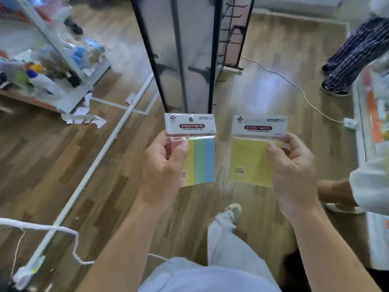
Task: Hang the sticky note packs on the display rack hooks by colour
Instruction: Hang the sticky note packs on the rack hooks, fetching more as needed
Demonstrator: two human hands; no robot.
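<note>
Left hand (162,165) half-hides multicolour pack (202,159); right hand (294,167) pinches yellow pack (248,161).

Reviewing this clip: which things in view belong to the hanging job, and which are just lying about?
Job:
multicolour sticky note pack, pinched in the left hand
yellow sticky note pack, pinched in the right hand
display rack with its hooks

Lying about:
white cable on the floor
torn paper scraps
shelf of goods at left
</note>
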